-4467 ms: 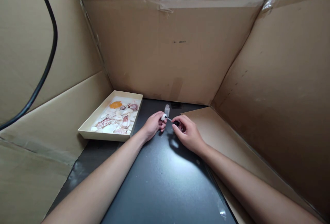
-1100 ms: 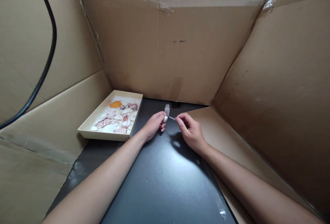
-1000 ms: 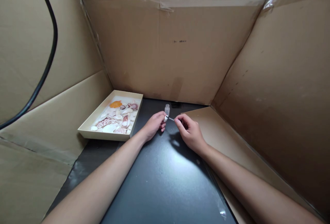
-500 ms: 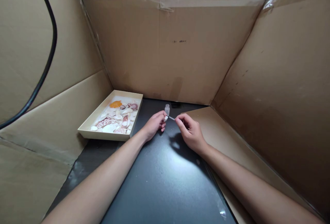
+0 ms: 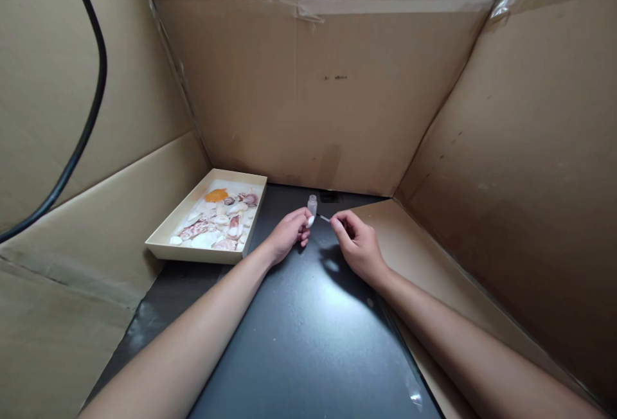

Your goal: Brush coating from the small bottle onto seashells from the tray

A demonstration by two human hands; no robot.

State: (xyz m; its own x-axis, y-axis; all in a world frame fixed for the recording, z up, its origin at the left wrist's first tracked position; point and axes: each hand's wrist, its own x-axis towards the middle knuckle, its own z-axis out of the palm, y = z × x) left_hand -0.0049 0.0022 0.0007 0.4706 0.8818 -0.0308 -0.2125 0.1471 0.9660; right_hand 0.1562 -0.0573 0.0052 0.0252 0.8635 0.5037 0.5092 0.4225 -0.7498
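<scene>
Near the middle of the dark table, my left hand [image 5: 288, 236] pinches a small white shell [image 5: 310, 220] at its fingertips. Just behind those fingertips stands a small clear bottle [image 5: 312, 204], upright and without a cap. My right hand [image 5: 357, 244] is closed on a thin brush [image 5: 324, 218], whose dark tip points left at the shell, with a small gap between them. Shadows of the right hand fall on the table below it.
A cream tray [image 5: 193, 254] of assorted shells and an orange piece [image 5: 216, 195] sits at the left. Cardboard walls [image 5: 308, 98] enclose the table [image 5: 299, 342]. A black cable [image 5: 99, 85] hangs at the left, and a cardboard sheet [image 5: 409, 239] lies at the right.
My right hand has moved slightly right, drawing the brush tip away from the shell. The left hand has hardly moved.
</scene>
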